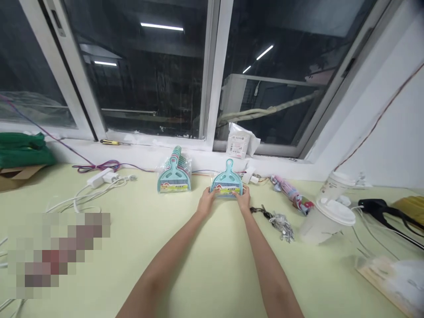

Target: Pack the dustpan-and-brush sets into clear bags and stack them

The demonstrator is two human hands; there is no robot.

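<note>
The left hand (206,201) and the right hand (244,199) are clamped on opposite lower sides of a pale turquoise plastic dustpan (228,179), thumbs over its front and the other fingers mostly hidden at its edges; it leans upright, its looped handle pointing up, away from the fingers, with a grey-bristled brush (226,184) and a yellow-green printed label (225,190) between the thumbs.

Just left of the left fingers stands a row of matching turquoise dustpans in clear plastic wrap (174,177), nested one behind another; just beyond the right fingers lies a small white plug (254,179); nearer the person, to the right of those fingers, is a cluster of small silvery metal pieces on a black cord (281,226); farther right come a rolled pink-and-blue patterned cloth bundle (291,194) and two white lidded cups (326,218).

Beyond the fingers, on the white window sill (198,154), a white printed packet in clear plastic (239,142) stands behind the held dustpan; well to the left are a yellow-and-black-handled screwdriver (111,142) on the sill, a coiled purple-and-blue cable (99,166) and a white rectangular adapter (100,177) on the pale green tabletop (212,265).
</note>
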